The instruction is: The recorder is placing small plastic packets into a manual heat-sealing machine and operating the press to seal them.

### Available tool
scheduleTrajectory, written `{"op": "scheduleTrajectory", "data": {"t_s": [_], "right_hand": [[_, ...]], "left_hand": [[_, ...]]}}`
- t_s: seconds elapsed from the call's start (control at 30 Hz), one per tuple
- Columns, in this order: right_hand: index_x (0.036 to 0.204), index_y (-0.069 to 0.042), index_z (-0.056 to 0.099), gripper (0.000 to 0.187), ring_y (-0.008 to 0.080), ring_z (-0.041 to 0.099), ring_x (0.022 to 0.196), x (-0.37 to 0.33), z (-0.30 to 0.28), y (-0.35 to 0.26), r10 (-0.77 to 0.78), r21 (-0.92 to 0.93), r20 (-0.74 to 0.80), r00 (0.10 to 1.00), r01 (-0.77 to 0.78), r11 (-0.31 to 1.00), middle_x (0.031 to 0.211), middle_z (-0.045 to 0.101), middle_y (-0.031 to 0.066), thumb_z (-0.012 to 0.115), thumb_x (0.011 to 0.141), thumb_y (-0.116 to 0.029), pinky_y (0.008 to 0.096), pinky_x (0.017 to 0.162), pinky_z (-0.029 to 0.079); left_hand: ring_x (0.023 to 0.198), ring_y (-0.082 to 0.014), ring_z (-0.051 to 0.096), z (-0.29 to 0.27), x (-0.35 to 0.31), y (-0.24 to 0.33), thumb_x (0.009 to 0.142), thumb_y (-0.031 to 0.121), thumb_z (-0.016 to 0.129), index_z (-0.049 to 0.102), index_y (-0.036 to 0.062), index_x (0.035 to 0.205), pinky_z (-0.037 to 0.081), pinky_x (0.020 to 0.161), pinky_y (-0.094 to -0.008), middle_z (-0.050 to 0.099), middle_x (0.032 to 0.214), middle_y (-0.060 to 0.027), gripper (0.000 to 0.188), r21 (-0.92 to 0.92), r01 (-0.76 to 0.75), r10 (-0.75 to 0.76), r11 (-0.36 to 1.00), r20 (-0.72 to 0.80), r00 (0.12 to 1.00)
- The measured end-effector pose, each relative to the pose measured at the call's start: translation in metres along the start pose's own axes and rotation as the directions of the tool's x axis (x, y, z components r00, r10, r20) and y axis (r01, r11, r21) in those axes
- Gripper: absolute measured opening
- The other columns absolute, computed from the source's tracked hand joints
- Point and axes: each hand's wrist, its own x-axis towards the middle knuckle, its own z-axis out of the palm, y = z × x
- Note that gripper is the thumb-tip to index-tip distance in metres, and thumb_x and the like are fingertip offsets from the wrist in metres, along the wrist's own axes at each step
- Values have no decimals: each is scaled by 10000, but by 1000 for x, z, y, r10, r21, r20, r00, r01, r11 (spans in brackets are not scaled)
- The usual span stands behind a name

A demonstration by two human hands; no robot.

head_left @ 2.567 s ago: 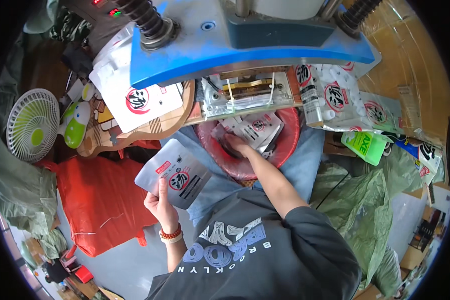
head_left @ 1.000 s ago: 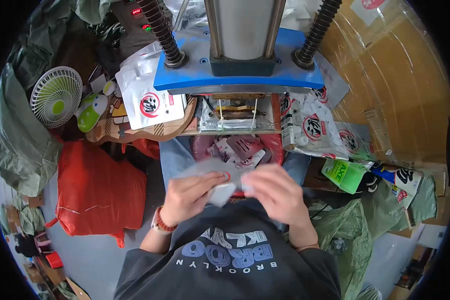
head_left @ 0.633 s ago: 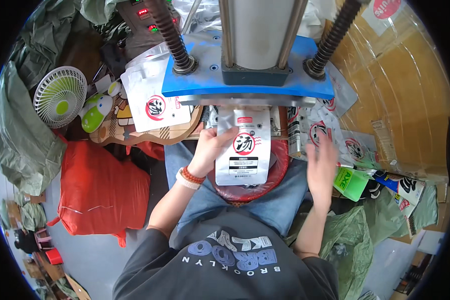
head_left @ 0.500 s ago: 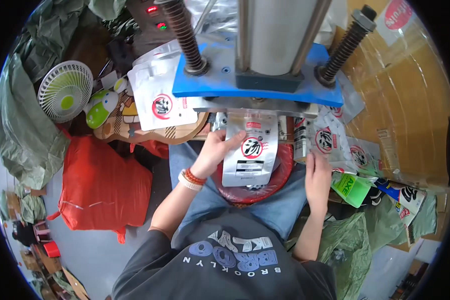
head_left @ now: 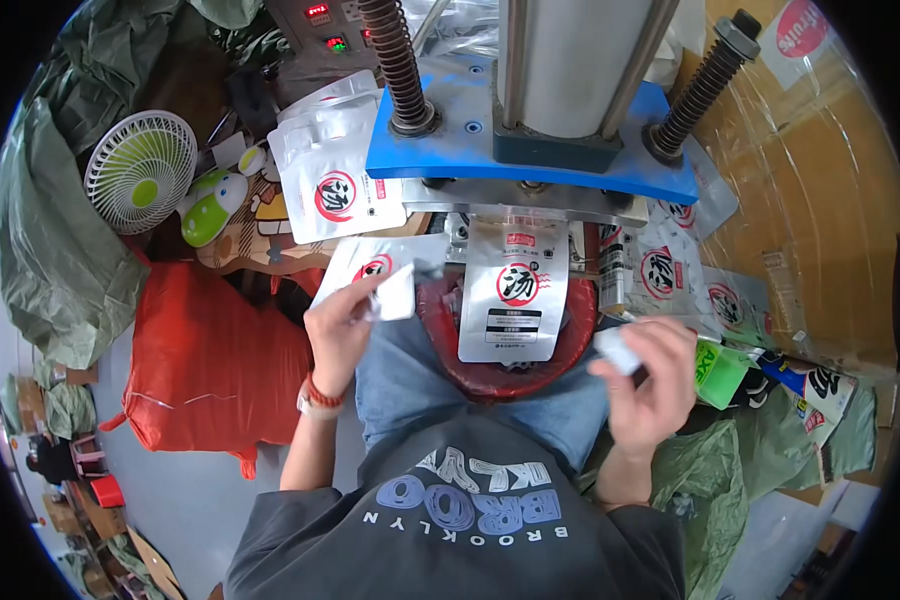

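silvery, red-printed pouch [head_left: 352, 258] is lying pinched in the left hand [head_left: 334, 340], right hand [head_left: 656, 385] gripping a blurred white piece [head_left: 617, 350].

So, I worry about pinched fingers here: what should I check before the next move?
1. Clear of the blue press plate: ok, left hand and right hand are both apart from it.
2. Silver pouch at the press: ok, upper end under the steel bar, no hand on it.
3. Bar pressing that pouch: cannot tell.
4. Left grip: ok, holding another pouch.
5. Small white piece at right: held, but blurred; cannot tell its kind.
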Motion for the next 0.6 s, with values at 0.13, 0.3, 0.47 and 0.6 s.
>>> {"op": "scheduleTrajectory", "data": {"t_s": [0.13, 0.3, 0.47, 0.6], "right_hand": [[970, -18, 695, 306, 264, 577, 875, 23, 15, -29, -161, -18, 263, 951, 172, 985, 931, 589, 78, 764, 673, -36, 412, 793, 471], [977, -31, 709, 340, 197, 607, 878, 26, 0, -39, -366, 292, 235, 901, 293, 910, 947, 598, 43, 787, 663, -135, 368, 814, 496], [1251, -2, 561, 598, 360, 529, 1119, 17, 2, -9, 254, -87, 402, 880, -239, 967, 1176, 585, 166, 794, 739, -206, 412, 954, 430], [1244, 18, 563, 427, 297, 560, 1125, 20, -7, 17, 247, -118, 67, 967, -238, 964, 1221, 601, 153, 684, 873, -155, 375, 977, 415]], "left_hand": [[979, -247, 697, -7, -4, 60, 603, -152, 559, 724, 49, 940, 571, 735, -303, 733, 965, -65, 425, 30, -370, 369, 929, 35, 929], [864, -233, 726, -18, -9, 87, 702, 24, 717, 731, 40, 989, 589, 706, -314, 736, 953, -84, 288, -377, -508, 592, 775, 152, 791], [650, -102, 659, 56, -9, 74, 881, 181, 699, 722, -21, 920, 494, 562, -233, 725, 794, -53, 207, -420, 312, -45, 852, 536, 843], [683, -81, 645, 97, 16, 52, 905, 178, 683, 700, -56, 939, 503, 597, -224, 710, 815, -62, 237, -613, 696, -327, 374, 615, 718]]}}
